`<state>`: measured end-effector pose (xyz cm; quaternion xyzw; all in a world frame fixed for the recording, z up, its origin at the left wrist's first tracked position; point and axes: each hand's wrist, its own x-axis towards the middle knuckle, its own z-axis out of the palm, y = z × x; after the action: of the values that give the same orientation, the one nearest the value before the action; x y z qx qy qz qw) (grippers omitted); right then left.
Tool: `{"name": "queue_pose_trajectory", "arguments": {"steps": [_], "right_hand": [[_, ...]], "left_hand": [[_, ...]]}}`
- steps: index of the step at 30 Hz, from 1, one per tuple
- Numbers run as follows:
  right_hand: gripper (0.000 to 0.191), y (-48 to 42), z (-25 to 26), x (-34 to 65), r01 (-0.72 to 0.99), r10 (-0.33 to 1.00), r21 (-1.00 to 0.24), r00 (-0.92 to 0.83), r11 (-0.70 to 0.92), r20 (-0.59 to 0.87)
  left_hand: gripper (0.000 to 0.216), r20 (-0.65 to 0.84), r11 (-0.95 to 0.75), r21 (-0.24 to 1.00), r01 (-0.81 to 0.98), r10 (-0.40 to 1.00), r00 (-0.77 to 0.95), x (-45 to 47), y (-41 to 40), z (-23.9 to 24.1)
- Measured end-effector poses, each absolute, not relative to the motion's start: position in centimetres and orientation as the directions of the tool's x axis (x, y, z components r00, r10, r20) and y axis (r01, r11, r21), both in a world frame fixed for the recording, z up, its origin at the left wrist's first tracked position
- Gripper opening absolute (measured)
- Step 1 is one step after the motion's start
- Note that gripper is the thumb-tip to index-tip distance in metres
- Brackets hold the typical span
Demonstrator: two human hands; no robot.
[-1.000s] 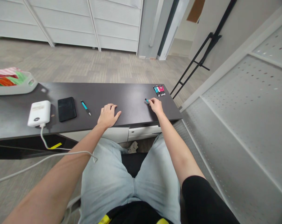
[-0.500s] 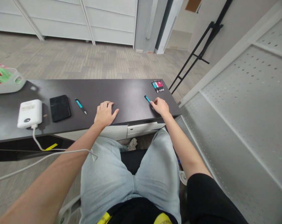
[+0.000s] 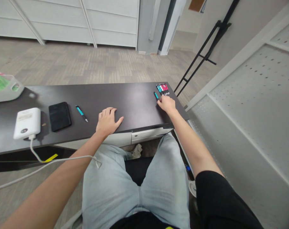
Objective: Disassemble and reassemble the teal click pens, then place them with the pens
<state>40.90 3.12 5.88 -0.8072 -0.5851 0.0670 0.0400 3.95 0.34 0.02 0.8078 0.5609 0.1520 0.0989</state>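
Between the fingers of my right hand (image 3: 167, 103) is a blue and black pen (image 3: 156, 95), its lower part hidden by the hand. Just beyond that hand, a row of several pens (image 3: 163, 89) in blue, white, red and pink lies side by side near the table's far right corner. My left hand (image 3: 108, 121) rests on the dark table (image 3: 132, 98) near its front edge, fingers spread, holding nothing. To its left another blue and black pen (image 3: 81, 113) lies alone on the tabletop.
A black flat case (image 3: 59, 116) and a white power bank (image 3: 27, 123) lie on the left. The power bank's white cable (image 3: 63, 160) passes over my left forearm. A white basket (image 3: 12, 92) stands at the far left. A perforated panel (image 3: 251, 105) borders the right side.
My right hand has moved away from me with the pen, closer to the row of pens. My left hand stays on the table. The view has shifted slightly.
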Motion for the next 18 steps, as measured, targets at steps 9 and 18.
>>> {"name": "queue_pose_trajectory", "arguments": {"steps": [9, 18], "right_hand": [[0.04, 9.4, 5.2, 42.4, 0.901, 0.909, -0.138, 0.417, -0.411, 0.02], [0.048, 10.3, 4.7, 42.7, 0.927, 0.926, -0.069, 0.373, -0.369, 0.054]], "left_hand": [[0.066, 0.115, -0.348, 0.296, 0.89, 0.938, 0.328, 3.9, 0.1, 0.5], [0.065, 0.112, -0.352, 0.29, 0.89, 0.936, 0.334, 3.7, 0.1, 0.6]]}}
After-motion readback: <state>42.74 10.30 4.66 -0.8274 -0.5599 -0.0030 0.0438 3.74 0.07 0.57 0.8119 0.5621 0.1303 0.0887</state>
